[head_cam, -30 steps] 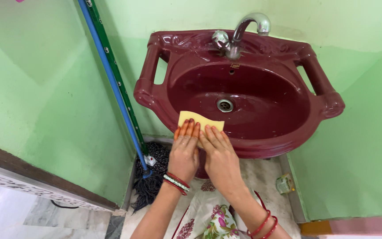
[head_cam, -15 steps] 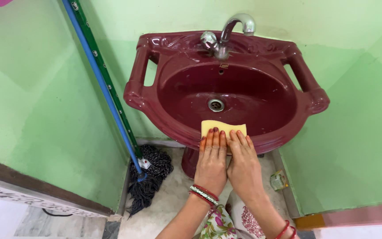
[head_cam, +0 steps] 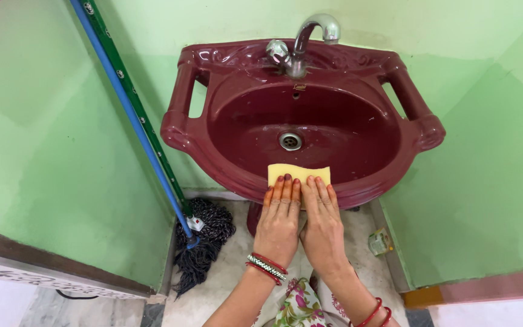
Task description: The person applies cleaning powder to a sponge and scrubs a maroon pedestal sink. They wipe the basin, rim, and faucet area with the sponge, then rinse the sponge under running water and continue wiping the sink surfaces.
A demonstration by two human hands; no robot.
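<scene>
Mop (head_cam: 204, 242) with blue handle leans in the left corner, untouched. Left hand (head_cam: 279, 221) and right hand (head_cam: 322, 227) lie side by side, flat, fingers together, both pressing a yellow sponge (head_cam: 298, 174) onto the front rim of the maroon washbasin (head_cam: 183, 130). Neither hand clamps it; palms just bear down. Progress, as a judgement: wiping sits at the near rim, centre-right. Bowl interior shows pale streaks around the drain (head_cam: 290, 141), so it looks not done; side ledges and chrome tap (head_cam: 301, 42) look untouched. Hard to tell: whether the sponge is wet, its near half under the fingers, pedestal behind the hands. Small object on the floor at right (head_cam: 381, 242) is too blurred to name.
</scene>
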